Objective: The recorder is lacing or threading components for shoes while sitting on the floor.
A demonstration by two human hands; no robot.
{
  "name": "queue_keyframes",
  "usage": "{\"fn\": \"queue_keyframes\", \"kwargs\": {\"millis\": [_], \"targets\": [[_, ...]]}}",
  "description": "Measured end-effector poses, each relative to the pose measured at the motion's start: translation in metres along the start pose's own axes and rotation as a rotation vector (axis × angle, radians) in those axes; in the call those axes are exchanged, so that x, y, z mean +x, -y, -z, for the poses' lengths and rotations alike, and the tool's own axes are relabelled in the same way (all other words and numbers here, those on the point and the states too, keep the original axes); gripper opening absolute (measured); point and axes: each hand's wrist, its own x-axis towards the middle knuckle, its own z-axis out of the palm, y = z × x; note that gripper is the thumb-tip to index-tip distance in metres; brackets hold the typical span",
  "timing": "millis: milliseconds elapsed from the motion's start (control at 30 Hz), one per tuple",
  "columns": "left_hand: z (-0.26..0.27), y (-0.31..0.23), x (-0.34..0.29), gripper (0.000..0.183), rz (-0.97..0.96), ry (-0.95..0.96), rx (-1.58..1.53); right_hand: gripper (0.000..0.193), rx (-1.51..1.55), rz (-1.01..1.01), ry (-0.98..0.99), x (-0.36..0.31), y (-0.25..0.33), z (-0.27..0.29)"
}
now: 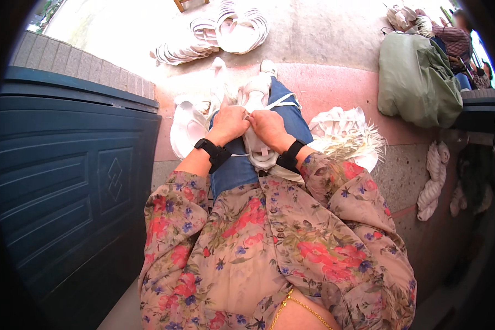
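Across my blue-jeaned lap lies a white piece (254, 94) with thin white straps (283, 100); its exact kind I cannot make out. My left hand (229, 125) pinches a narrow white strip at the middle of it. Right beside it, my right hand (268, 130) is closed on the same strip, the fingertips of both hands almost touching. Part of the piece passes between my wrists, toward my waist. Each wrist wears a black band. The fingers hide just how the strip runs.
Rounded white pieces (186, 129) lie left of my legs. To the right is a white heap with pale straw-like fringe (363, 144). Stacked white curved pieces (242, 32) lie ahead. A blue panelled door (66, 170) stands left, a green sack (418, 80) right. Another person (451, 41) is far right.
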Motion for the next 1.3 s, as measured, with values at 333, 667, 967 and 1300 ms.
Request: {"fn": "queue_keyframes", "kwargs": {"millis": [333, 667, 967, 1300], "targets": [[-0.005, 0.004, -0.002, 0.022, -0.135, -0.120, -0.032, 0.010, 0.016, 0.177, 0.004, -0.003, -0.001, 0.001], [0.031, 0.020, -0.020, 0.020, 0.070, -0.250, -0.378, 0.010, 0.033, 0.438, 0.365, -0.023, -0.030, 0.074], [-0.006, -0.040, -0.024, 0.011, -0.485, -0.366, -0.221, 0.015, 0.621, 0.037, 0.480, -0.042, -0.042, 0.100], [0.008, -0.081, -0.053, 0.009, -0.427, -0.262, -0.465, 0.022, 1.121, -0.226, 0.183, -0.039, -0.047, 0.080]]}}
